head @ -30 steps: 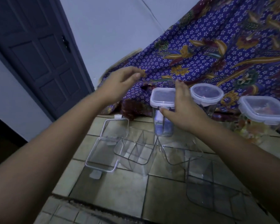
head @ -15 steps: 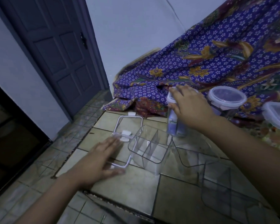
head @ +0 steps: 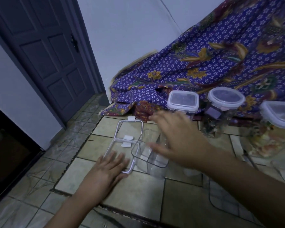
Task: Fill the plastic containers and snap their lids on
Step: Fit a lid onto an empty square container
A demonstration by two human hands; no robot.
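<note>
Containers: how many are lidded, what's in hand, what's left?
Done: three containers stand lidded by the cloth, a square one, a round one and one at the right edge. In hand: the left hand lies flat on a loose lid; the right hand hovers open over an empty clear container. Left: filling and lidding that one; a second loose lid lies beyond.

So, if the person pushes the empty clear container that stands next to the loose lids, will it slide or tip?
The empty clear container holds nothing, so it is probably light and would slide easily on the smooth tiled floor. It looks taller than wide, so a push near its rim might tip it. Its walls look rigid.
</note>
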